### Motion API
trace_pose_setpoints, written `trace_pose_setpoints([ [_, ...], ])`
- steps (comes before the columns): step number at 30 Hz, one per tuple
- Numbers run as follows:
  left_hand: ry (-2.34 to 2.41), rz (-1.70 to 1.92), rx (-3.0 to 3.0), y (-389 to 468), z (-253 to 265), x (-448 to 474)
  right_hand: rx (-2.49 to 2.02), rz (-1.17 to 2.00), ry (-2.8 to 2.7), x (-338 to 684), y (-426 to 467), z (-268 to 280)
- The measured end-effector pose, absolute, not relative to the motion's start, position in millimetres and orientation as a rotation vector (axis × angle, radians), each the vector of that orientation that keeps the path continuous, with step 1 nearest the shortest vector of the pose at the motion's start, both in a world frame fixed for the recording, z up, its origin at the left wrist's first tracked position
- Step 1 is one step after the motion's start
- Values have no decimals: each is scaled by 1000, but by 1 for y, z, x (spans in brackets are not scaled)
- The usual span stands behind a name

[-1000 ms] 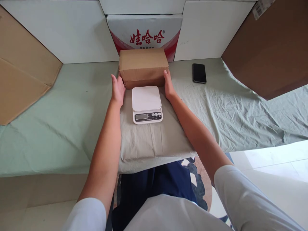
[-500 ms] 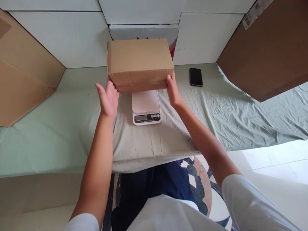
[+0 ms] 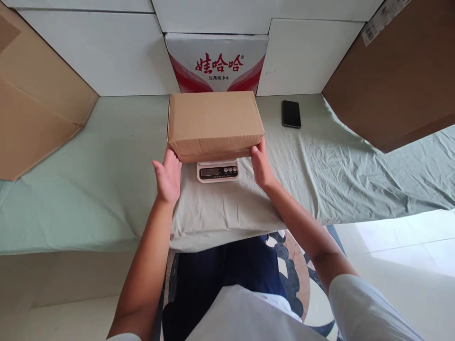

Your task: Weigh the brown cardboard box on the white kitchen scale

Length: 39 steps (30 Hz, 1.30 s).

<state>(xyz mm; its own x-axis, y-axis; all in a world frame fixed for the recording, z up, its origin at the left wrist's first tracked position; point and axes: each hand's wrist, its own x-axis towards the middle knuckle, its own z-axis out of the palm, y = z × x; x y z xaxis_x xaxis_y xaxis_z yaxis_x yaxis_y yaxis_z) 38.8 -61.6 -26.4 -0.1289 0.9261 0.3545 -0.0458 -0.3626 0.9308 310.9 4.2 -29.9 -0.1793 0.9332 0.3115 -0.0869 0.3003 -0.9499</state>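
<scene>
A closed brown cardboard box [image 3: 216, 118] is between my hands, over a white digital kitchen scale [image 3: 218, 172]. Only the scale's front, with its display and buttons, shows; the box hides its platform, and I cannot tell whether the two touch. At the box's lower left corner, my left hand [image 3: 168, 177] supports it with the thumb stuck out and the other fingers partly hidden beneath. My right hand [image 3: 261, 165] grips the lower right corner, thumb on the front face.
A black phone [image 3: 291, 114] lies to the right on the green cloth [image 3: 117, 156]. Large cardboard cartons stand at the left [image 3: 42, 94] and right [image 3: 398, 80]. Behind is a white and red carton [image 3: 218, 45] with Chinese lettering, among white panels [image 3: 95, 52].
Both hands have brought the box down and closer to me, covering the scale's platform. The lettering on the carton behind has come into view.
</scene>
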Motion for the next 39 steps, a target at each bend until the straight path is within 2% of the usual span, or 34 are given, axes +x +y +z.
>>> trace_pose_setpoints([
  [32, 1046, 1613, 1272, -49, -41, 36, -780, 1141, -1367, 307, 14, -49],
  [39, 1016, 1744, 1257, -49, -47, 24, -788, 1094, -1233, 320, 17, -53],
])
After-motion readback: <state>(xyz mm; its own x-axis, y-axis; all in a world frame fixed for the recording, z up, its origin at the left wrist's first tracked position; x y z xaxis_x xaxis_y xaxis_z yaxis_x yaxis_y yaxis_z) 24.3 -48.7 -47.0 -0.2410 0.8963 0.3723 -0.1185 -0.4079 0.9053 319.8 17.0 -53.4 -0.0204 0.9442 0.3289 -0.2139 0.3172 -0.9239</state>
